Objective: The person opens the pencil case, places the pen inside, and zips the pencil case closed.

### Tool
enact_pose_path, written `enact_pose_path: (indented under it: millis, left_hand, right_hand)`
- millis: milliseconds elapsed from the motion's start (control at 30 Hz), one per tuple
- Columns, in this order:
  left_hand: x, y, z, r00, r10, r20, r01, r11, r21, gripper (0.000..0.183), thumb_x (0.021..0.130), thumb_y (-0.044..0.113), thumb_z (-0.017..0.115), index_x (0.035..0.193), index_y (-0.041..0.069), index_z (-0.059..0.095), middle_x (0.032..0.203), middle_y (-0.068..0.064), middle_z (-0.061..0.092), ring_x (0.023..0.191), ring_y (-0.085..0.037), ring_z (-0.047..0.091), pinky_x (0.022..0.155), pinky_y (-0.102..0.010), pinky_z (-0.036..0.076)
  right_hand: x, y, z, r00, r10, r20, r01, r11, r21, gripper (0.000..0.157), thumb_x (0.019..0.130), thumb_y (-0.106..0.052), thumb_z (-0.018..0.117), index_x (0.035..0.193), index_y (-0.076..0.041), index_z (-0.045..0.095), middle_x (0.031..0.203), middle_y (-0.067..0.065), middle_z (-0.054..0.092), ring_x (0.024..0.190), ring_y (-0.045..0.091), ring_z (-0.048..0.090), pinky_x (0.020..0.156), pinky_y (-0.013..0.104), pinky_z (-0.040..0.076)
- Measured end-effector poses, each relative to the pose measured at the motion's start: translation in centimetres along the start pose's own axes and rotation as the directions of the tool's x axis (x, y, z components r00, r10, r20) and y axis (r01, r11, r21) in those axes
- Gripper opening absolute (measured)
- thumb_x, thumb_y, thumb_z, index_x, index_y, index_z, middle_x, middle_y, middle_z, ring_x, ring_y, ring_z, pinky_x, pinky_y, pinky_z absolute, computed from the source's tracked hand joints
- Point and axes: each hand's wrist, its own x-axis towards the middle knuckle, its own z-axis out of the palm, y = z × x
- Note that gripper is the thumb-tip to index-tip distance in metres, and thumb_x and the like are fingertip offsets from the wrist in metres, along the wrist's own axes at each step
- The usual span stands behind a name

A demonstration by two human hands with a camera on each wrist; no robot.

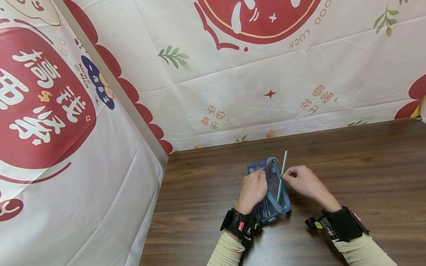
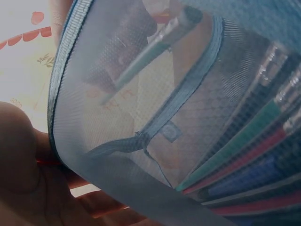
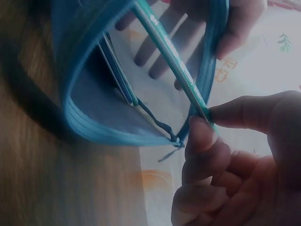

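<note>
A blue mesh zip pouch [image 1: 256, 165] is held above the brown table, its zipped mouth gaping. My left hand [image 1: 253, 189] grips the pouch by one side of the mouth. Between thumb and forefinger, my right hand [image 1: 303, 180] pinches a green pencil [image 3: 173, 59] near one end. The other end of that pencil reaches inside the pouch, as the left wrist view shows through the mesh. Several other pencils and pens lie in the pouch, among them another green pencil [image 2: 235, 141] and a red pencil [image 2: 256, 153]. The zip pull [image 3: 178, 142] hangs at a corner of the mouth.
The wooden table [image 1: 366, 173] spreads out on both sides of the hands. Behind it hangs a white printed cloth [image 1: 186, 107], and another printed cloth [image 1: 110, 177] hangs along the left edge. Each wrist wears a black strap with a camera.
</note>
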Motion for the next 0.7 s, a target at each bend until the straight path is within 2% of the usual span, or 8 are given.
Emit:
enact_pose_path:
  millis: [267,700]
  left_hand:
    - [0.0,-0.1,0.0,1.0,0.026,-0.006,-0.026,0.999,0.029,0.046,0.102,0.032,0.028,0.125,0.017,0.065,0.127,0.002,0.064,0.116,-0.018,0.055,0.091,-0.04,0.05]
    - [0.1,0.0,0.1,1.0,0.011,-0.022,-0.01,0.999,0.032,0.045,0.101,0.032,0.03,0.124,0.017,0.066,0.125,0.002,0.065,0.112,-0.016,0.057,0.087,-0.039,0.051]
  right_hand:
    - [0.1,-0.3,1.1,0.999,0.005,0.044,-0.006,1.0,0.014,0.027,0.091,-0.015,0.055,0.069,-0.003,0.066,0.055,-0.002,0.048,0.05,0.014,0.045,0.049,0.028,0.038]
    - [0.2,-0.2,2.7,0.993,0.013,0.12,-0.016,1.0,0.024,0.027,0.091,-0.014,0.054,0.069,-0.004,0.063,0.056,-0.002,0.05,0.049,0.013,0.046,0.046,0.027,0.039]
